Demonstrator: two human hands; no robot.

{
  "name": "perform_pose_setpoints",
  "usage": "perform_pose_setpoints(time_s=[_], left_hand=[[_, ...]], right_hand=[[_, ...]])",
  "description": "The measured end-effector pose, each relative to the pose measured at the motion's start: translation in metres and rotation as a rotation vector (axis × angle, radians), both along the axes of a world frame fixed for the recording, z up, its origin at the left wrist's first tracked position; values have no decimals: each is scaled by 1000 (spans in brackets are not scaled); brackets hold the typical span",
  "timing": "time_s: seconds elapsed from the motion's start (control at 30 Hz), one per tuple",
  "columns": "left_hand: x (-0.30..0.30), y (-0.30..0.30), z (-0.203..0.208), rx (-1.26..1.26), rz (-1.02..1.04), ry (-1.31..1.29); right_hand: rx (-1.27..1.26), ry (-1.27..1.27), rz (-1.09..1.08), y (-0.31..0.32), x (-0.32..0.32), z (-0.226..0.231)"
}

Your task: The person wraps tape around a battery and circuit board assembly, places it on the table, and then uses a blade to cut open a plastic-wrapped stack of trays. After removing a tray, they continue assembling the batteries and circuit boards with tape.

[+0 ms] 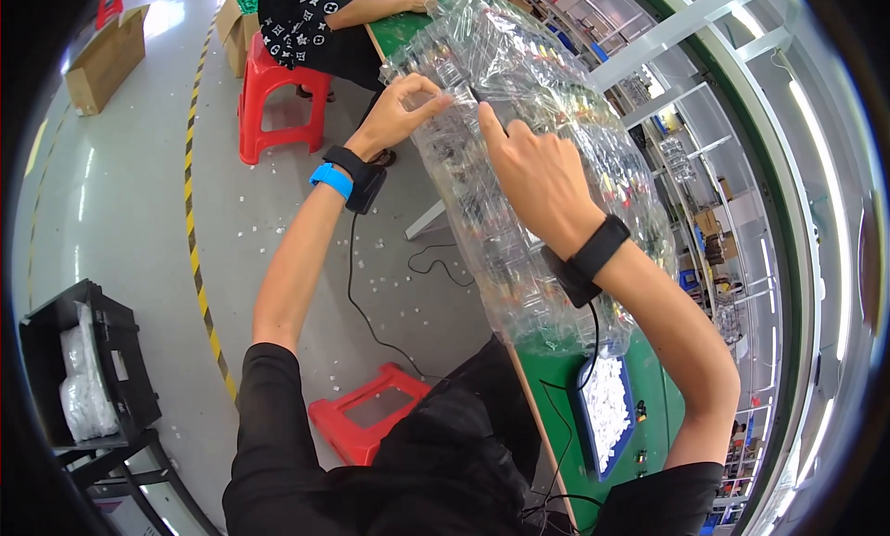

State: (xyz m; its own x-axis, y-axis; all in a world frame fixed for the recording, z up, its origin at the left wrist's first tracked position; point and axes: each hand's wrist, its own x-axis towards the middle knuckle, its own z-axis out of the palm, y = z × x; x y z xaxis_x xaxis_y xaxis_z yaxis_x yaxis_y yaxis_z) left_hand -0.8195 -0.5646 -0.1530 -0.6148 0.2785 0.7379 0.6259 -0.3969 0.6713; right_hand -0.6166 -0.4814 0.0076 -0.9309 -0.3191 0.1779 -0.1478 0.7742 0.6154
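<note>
A tall pile of clear plastic packs [501, 248], with small coloured parts showing inside, leans along the green table under crinkled clear film [519, 44]. At its left edge, my left hand [404, 114] has thumb and index finger pinched together on the clear plastic. My right hand [542, 174] lies over the pile's middle, back of the hand up. Its index finger reaches forward against the plastic and the other fingers are bent. The right thumb is hidden, and I see nothing held in that hand. Black wrist straps with cabled boxes are on both wrists; the left also has a blue band [331, 179].
A blue tray [593, 443] of small white pieces stands on the green table [556, 388], beside small dark parts. Another person [306, 21] sits at the far end on a red stool [278, 100]. Near my legs is another red stool [371, 411]. A black crate [120, 369] is left.
</note>
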Motion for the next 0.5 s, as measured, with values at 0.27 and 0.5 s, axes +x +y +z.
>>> perform_pose_setpoints(time_s=[0.27,0.5], left_hand=[[18,7,14,-66,-84,-123],[15,9,15,-35,-86,-33]], right_hand=[[79,0,-24,4,11,5],[72,6,-79,15,64,15]])
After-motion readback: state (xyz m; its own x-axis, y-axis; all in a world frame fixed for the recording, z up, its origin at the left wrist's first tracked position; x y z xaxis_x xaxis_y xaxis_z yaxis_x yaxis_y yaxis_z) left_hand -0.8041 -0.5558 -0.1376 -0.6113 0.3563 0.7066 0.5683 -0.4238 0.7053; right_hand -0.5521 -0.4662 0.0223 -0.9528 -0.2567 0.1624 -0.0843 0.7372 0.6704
